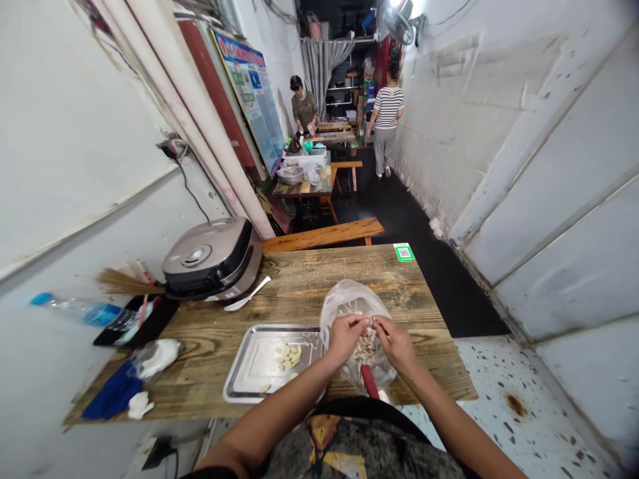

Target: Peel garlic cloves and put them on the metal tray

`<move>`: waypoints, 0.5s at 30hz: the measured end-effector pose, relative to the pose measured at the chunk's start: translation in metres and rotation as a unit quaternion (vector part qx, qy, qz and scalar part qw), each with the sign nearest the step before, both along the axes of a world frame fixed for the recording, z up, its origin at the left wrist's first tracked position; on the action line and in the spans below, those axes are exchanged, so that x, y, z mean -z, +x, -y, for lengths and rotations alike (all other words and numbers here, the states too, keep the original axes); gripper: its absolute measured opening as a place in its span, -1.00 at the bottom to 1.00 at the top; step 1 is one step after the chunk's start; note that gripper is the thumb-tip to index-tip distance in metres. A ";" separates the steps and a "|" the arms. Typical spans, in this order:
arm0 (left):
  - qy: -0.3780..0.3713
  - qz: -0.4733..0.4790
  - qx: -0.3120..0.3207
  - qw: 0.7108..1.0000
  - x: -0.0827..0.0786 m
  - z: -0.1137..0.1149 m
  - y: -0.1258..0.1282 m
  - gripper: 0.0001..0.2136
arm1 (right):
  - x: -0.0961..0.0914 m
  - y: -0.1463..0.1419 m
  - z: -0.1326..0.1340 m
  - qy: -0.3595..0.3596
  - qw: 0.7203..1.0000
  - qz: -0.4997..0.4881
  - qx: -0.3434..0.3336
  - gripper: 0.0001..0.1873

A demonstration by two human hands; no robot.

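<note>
The wooden tabletop (299,293) carries a rice cooker (212,256) at its far left corner. A metal tray (244,359) lies along the near edge, left of an open plastic bag (333,303) that sits nearer the right edge and holds pale and brownish pieces (367,346). Over the bag, the left hand (349,336) and right hand (398,344) meet at the fingertips, both pinching one small piece (372,320), partly hidden. A white spoon (248,294) lies just beside the cooker; a red handle (369,381) points from the bag toward the near edge. A green-bordered card (404,252) marks the far right corner. Peeled cloves (289,356) lie clustered toward the tray's right side.
</note>
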State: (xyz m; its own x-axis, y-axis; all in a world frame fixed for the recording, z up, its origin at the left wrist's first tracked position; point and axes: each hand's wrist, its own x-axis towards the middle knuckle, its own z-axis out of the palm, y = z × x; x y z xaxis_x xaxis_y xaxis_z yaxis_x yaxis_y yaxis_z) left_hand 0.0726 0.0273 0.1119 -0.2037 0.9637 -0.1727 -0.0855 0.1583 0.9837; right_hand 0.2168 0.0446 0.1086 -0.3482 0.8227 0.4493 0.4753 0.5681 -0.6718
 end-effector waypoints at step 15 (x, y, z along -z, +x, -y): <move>-0.071 -0.028 0.007 0.997 0.018 -0.008 0.011 -0.87 | 0.009 0.006 -0.007 0.143 0.935 0.315 -0.072 -0.74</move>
State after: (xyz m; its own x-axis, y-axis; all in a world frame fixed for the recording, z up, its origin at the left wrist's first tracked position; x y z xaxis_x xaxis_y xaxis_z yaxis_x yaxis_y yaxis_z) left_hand 0.0836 0.0348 0.0944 -0.2032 0.9333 -0.2960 -0.0287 0.2965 0.9546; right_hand 0.2223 0.0513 0.0996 -0.7166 0.6237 0.3123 0.6297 0.7710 -0.0951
